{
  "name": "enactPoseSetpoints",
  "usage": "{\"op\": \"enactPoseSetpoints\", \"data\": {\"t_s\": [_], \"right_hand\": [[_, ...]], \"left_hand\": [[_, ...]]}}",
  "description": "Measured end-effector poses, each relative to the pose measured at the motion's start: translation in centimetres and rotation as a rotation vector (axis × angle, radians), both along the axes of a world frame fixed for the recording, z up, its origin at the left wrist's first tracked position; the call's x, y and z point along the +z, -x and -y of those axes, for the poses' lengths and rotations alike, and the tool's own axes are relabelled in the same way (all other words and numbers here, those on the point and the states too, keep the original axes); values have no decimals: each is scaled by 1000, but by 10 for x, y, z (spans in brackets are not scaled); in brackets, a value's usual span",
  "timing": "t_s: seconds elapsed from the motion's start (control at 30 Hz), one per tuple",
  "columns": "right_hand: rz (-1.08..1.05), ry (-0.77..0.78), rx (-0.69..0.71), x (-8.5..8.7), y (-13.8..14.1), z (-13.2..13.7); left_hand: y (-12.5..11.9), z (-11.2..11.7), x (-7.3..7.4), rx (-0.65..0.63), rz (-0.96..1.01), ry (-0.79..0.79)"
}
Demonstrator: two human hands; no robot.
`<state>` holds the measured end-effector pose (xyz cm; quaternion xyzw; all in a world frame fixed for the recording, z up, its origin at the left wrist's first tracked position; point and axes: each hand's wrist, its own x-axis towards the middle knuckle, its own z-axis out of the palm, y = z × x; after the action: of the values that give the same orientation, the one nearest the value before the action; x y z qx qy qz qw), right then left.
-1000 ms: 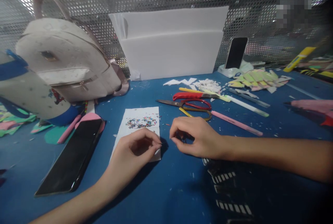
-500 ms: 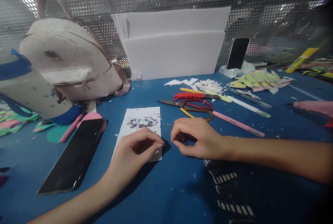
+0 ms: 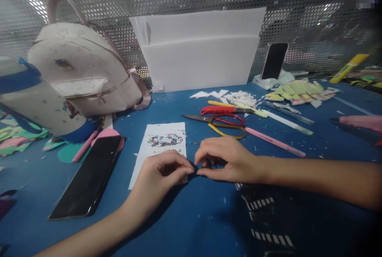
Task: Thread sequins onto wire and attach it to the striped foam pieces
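Observation:
My left hand (image 3: 165,171) is closed in a pinch over the lower right part of a white sheet of paper (image 3: 140,157). Whatever its fingertips hold is too small to make out. Facing it, my right hand (image 3: 228,159) has thumb and forefinger nearly together, the other fingers curled in; a small dark thing seems to lie within, not clear enough to name. The fingertips of both hands almost meet above the blue table. Tiny coloured bits (image 3: 167,139) lie scattered on the paper. Beyond my right hand are scissors (image 3: 215,121) with red and yellow handles.
A large black phone (image 3: 86,177) lies left, near a white bottle (image 3: 44,98) and a backpack (image 3: 86,66). Behind the scissors are a red-handled cutter (image 3: 221,110) and pens (image 3: 274,141). Black strips with white bars (image 3: 268,237) lie front right; a pink glue gun (image 3: 361,122) sits at right.
My left hand has moved slightly right, bringing its fingertips closer to those of my right hand. My right thumb and forefinger have shifted a little. The view has moved slightly.

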<state>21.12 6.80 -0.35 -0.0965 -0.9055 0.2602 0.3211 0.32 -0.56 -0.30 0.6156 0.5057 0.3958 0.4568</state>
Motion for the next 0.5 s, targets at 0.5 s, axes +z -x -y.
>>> {"op": "enactPoseSetpoints", "data": {"t_s": [0.5], "right_hand": [[9,-10,108,-2,-1,-1]], "left_hand": [[-6,2,1,-50,-138,-108]]}}
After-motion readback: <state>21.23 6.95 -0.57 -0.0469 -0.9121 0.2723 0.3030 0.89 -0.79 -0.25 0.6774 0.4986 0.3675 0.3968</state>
